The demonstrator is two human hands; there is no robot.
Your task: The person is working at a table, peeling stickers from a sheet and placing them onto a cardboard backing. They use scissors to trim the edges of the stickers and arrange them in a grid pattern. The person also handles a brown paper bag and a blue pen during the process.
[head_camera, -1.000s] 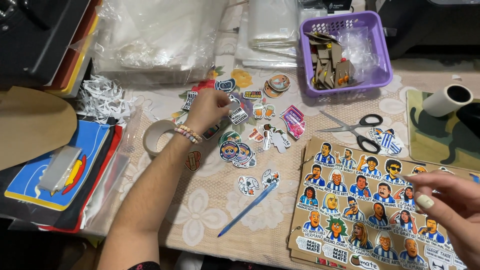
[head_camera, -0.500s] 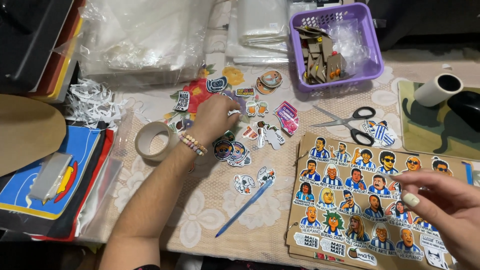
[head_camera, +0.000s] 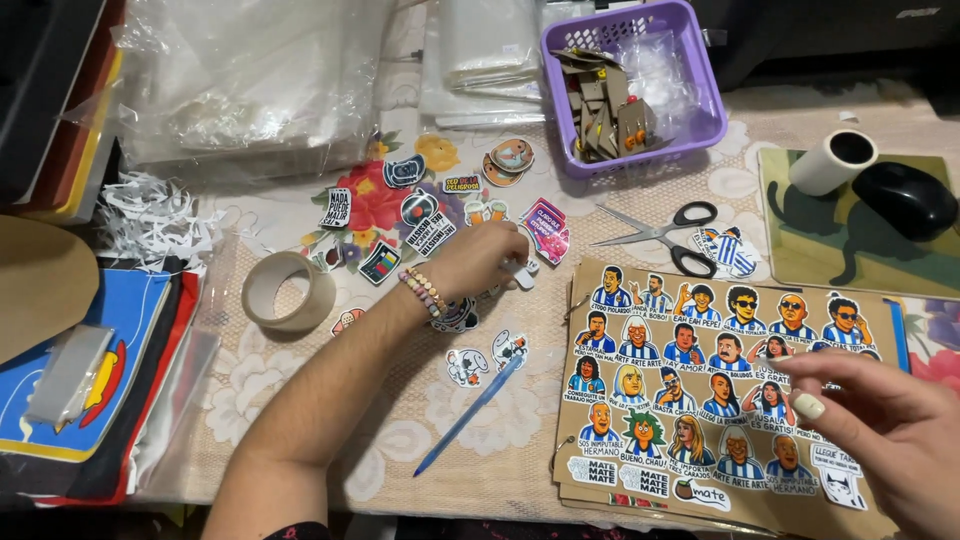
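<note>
My left hand, with a bead bracelet on the wrist, reaches over a scatter of small cut-out stickers on the floral tablecloth; its fingers are closed on a small white sticker near the table's middle. My right hand hovers at the lower right over a brown card sheet covered with several cartoon figure stickers, its thumb and fingers loosely curled. Whether it pinches anything is not visible. A blue pen lies between my arms.
Scissors lie above the sheet. A purple basket of cardboard bits stands at the back. A tape roll sits left; clear plastic bags lie behind it. A white paper roll and black mouse rest on a green mat.
My left hand has moved right and nearer across the loose stickers and closed on a small white one. My right hand stays over the sheet's right side.
</note>
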